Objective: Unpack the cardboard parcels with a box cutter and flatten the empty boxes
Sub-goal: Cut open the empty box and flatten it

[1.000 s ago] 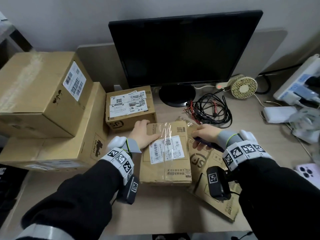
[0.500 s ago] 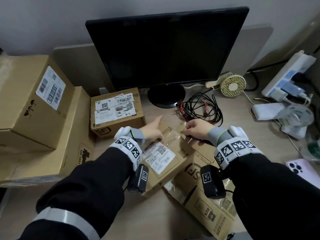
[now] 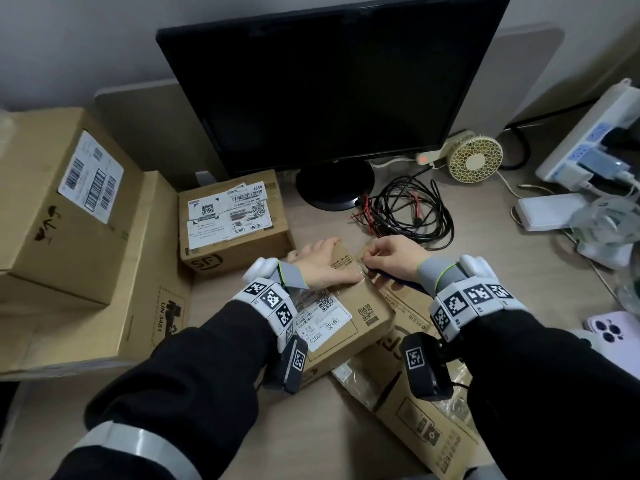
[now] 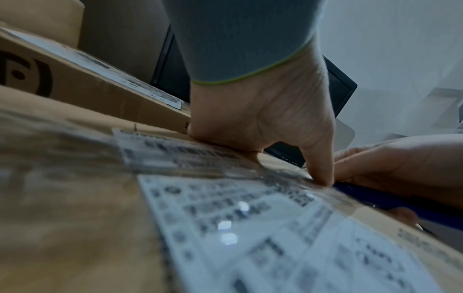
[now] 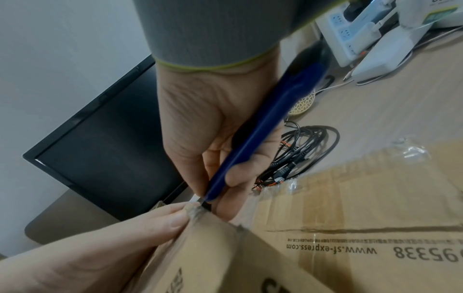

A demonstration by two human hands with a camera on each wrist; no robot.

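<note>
A small brown parcel (image 3: 349, 317) with a white label lies skewed on a flattened cardboard box (image 3: 429, 420). My left hand (image 3: 332, 263) grips the parcel's far end, its thumb (image 4: 323, 178) pressing on the taped top. My right hand (image 3: 377, 263) holds a blue box cutter (image 5: 255, 128). The cutter's tip sits at the parcel's far taped edge, right beside my left thumb. The blade itself is too small to make out.
A labelled SF box (image 3: 232, 223) stands just left of my hands, and two large boxes (image 3: 62, 209) are stacked further left. A monitor (image 3: 329, 81) stands behind. Cables (image 3: 408, 213), a fan (image 3: 474, 157), a power strip (image 3: 588, 133) and a phone (image 3: 613, 330) lie to the right.
The parcel has been turned askew on the flattened box. My left hand has shifted along its far end, and my right hand has brought the cutter in to the taped edge.
</note>
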